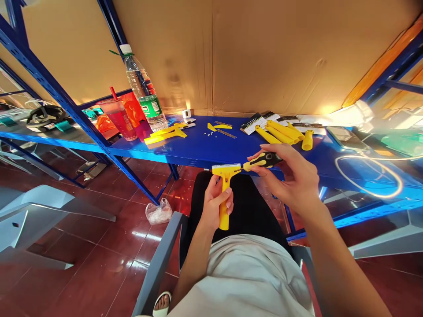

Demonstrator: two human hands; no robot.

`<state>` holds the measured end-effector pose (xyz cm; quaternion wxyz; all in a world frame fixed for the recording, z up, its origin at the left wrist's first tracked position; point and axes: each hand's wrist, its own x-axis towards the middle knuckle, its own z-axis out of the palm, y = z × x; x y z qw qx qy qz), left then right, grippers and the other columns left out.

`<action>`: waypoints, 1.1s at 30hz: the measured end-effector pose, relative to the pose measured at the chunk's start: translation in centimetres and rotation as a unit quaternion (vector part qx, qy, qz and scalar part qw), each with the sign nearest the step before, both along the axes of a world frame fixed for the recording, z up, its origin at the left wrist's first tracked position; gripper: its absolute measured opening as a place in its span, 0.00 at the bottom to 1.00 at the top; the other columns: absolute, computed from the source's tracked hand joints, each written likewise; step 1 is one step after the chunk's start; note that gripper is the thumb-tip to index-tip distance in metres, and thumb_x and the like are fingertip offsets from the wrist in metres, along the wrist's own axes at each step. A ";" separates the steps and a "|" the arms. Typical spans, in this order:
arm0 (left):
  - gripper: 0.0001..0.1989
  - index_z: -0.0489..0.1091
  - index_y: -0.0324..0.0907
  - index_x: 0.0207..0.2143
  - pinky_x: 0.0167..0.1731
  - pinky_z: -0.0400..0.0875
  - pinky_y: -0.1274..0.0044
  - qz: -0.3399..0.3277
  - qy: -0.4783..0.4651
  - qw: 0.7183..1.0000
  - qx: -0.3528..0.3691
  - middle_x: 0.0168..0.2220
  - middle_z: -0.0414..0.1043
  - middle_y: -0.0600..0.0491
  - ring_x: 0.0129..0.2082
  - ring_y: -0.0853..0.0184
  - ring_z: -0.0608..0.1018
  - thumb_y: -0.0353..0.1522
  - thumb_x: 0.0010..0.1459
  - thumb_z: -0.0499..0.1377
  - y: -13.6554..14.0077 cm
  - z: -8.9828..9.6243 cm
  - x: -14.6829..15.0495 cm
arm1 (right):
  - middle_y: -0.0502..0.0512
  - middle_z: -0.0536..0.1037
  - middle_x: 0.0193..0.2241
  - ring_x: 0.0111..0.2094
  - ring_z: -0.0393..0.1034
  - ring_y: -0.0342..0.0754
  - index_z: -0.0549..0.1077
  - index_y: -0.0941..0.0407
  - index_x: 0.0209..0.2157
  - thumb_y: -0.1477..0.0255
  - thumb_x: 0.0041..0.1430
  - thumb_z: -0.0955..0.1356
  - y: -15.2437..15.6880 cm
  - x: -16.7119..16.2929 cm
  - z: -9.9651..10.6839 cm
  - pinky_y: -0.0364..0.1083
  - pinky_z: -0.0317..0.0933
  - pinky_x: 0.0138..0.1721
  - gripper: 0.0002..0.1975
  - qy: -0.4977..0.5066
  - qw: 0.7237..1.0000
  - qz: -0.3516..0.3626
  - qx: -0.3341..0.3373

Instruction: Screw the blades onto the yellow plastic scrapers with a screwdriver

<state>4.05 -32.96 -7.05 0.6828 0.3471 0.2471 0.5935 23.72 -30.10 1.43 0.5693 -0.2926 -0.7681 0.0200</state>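
Note:
My left hand (pixel 220 200) is wrapped round the handle of a yellow scraper (pixel 224 214), held upright above my lap with its wide head at the top. A pale strip runs along the head's upper edge. In my right hand (pixel 292 176) is a black and yellow screwdriver (pixel 266 160), gripped by its handle between thumb and fingers. Its shaft points left, and the tip meets the right end of the scraper's head. Whether it sits in a screw is too small to tell.
On the blue table (pixel 194 152) lie yellow scraper heads (pixel 167 134), small yellow pieces with metal blades (pixel 228 133), tiny screws, and several yellow handles (pixel 280 132). A water bottle (pixel 145 90) and a red cup (pixel 119 119) stand left. A phone (pixel 346 139) and white cable (pixel 368 193) lie right.

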 end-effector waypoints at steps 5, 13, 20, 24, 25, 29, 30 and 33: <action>0.33 0.71 0.52 0.60 0.14 0.59 0.84 -0.007 -0.005 1.000 -0.009 0.49 0.74 0.54 0.21 0.81 0.64 0.37 0.55 0.77 0.1 0.1 0.5 | 0.56 0.86 0.48 0.45 0.85 0.57 0.78 0.45 0.63 0.68 0.66 0.80 0.3 0.6 0.3 0.57 0.81 0.49 0.25 -0.012 1.000 -0.020 0.020; 0.30 0.72 0.51 0.58 0.13 0.60 0.85 -0.014 -0.009 1.000 -0.010 0.51 0.76 0.53 0.20 0.81 0.65 0.35 0.56 0.77 0.0 0.1 1.4 | 0.55 0.85 0.41 0.40 0.81 0.56 0.80 0.47 0.54 0.56 0.62 0.81 0.4 0.5 1.0 0.57 0.79 0.44 0.22 -0.013 0.997 -0.058 0.048; 0.28 0.73 0.51 0.56 0.14 0.61 0.84 -0.016 -0.028 0.999 -0.015 0.51 0.74 0.54 0.21 0.81 0.66 0.32 0.55 0.77 0.2 0.1 1.2 | 0.55 0.85 0.45 0.40 0.83 0.54 0.78 0.48 0.55 0.57 0.61 0.82 0.3 0.9 0.3 0.54 0.81 0.43 0.25 0.015 0.997 -0.071 0.020; 0.29 0.72 0.52 0.57 0.14 0.60 0.85 -0.018 -0.042 0.999 -0.023 0.50 0.73 0.55 0.21 0.81 0.66 0.32 0.55 0.77 0.3 0.1 1.3 | 0.53 0.84 0.46 0.44 0.85 0.55 0.77 0.46 0.58 0.61 0.61 0.83 0.1 0.9 0.1 0.57 0.82 0.49 0.27 0.066 0.996 -0.059 0.033; 0.30 0.72 0.52 0.57 0.14 0.61 0.85 -0.017 -0.043 0.999 -0.024 0.49 0.73 0.55 0.21 0.80 0.66 0.32 0.55 0.77 0.3 0.0 1.5 | 0.54 0.84 0.46 0.45 0.85 0.56 0.76 0.45 0.58 0.62 0.61 0.83 0.0 0.8 0.1 0.58 0.82 0.50 0.27 0.079 0.995 -0.054 0.042; 0.31 0.70 0.52 0.58 0.14 0.62 0.84 -0.011 -0.039 0.999 -0.027 0.49 0.73 0.55 0.22 0.80 0.68 0.33 0.55 0.77 0.1 -0.2 2.3 | 0.55 0.83 0.47 0.44 0.86 0.58 0.74 0.44 0.60 0.63 0.62 0.82 -0.3 0.1 0.4 0.61 0.85 0.47 0.28 0.095 0.994 -0.033 0.042; 0.31 0.70 0.52 0.58 0.14 0.62 0.84 -0.010 -0.036 0.999 -0.025 0.50 0.74 0.55 0.22 0.80 0.69 0.34 0.55 0.77 0.0 -0.3 2.5 | 0.54 0.83 0.47 0.44 0.86 0.58 0.74 0.45 0.59 0.63 0.62 0.82 -0.4 -0.1 0.4 0.60 0.85 0.47 0.28 0.095 0.994 -0.031 0.037; 0.31 0.67 0.53 0.57 0.15 0.64 0.84 -0.011 -0.026 1.000 -0.014 0.53 0.74 0.55 0.22 0.79 0.71 0.35 0.56 0.77 -0.3 -0.2 2.9 | 0.53 0.83 0.46 0.42 0.87 0.56 0.75 0.45 0.59 0.64 0.63 0.82 -0.4 -0.4 0.3 0.57 0.85 0.46 0.26 0.097 0.995 -0.015 0.032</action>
